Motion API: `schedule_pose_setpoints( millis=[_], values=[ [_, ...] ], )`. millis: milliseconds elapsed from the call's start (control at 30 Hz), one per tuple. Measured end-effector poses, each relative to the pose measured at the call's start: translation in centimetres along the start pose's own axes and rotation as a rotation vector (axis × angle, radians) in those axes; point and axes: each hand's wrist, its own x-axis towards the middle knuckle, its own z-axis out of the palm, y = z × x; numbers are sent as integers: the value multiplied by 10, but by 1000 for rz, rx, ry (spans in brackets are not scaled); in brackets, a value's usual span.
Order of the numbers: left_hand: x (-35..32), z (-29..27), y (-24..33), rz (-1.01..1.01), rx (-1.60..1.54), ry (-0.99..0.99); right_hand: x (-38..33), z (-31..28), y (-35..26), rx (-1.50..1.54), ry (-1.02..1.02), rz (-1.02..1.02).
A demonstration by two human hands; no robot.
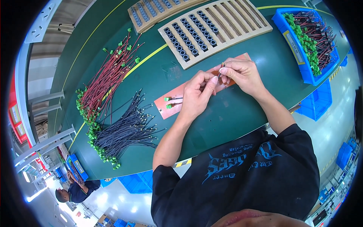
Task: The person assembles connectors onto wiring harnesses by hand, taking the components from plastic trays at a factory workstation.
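My left hand (199,89) and my right hand (244,75) are close together over a flat copper-coloured board (166,113). Between thumb and fingers, my right hand pinches the end of a thin dark wire (220,74). The left hand is closed, thumb against fingers. Two green connectors (167,98) lie on the board's left end, and their short black and dark red wires run under my left hand. How those wires lie inside the fingers is hidden.
Left are piles of red wires (109,81) and black wires (123,126) with green ends. A wooden rack (189,62) with black rings stands beyond the board, another rack (141,24) behind it. A blue bin (308,79) of wired connectors is at right. Another person (77,191) is far left.
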Motion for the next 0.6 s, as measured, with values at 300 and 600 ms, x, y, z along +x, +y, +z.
schedule_pose_setpoints(
  millis=[300,600],
  values=[
    [0,2,1,11,20,2,2,-3,-3,-54,-15,26],
    [-1,4,2,-20,29,11,1,-4,-3,-71,-12,-5]
  ],
)
